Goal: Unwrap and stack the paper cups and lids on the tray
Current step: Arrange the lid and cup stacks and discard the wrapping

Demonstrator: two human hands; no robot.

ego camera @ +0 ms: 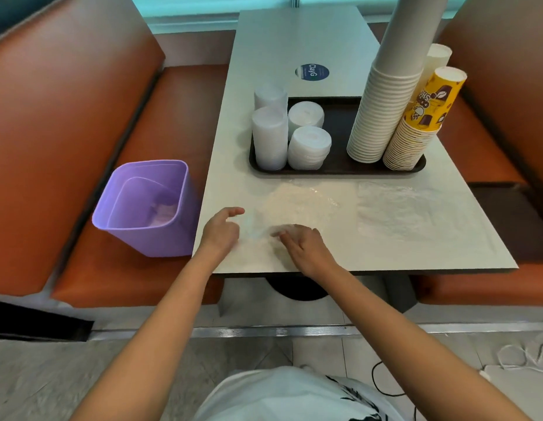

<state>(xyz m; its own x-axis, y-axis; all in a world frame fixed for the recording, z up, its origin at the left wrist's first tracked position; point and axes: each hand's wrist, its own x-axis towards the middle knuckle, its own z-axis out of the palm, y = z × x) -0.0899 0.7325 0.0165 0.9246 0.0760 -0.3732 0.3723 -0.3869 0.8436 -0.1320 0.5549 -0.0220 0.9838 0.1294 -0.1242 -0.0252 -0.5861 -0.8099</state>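
Gathering the wrap (pixel 294 208) looks fiddly: thin, limp, clingy film, best pinched at its near edge. Left hand (pixel 221 230) is curled, holding nothing; right hand (pixel 306 247) touches the film, grip unclear. Cups (pixel 382 117) and lids (pixel 270 138) are stacked on the tray (pixel 340 168). A bin (pixel 145 208) sits left.

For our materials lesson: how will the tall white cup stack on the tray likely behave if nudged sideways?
The white cup stack would probably tip: it is tall, narrow and already leaning. Being paper, it is likely light, so a nudge may slide it on the tray towards the neighbouring yellow stack.
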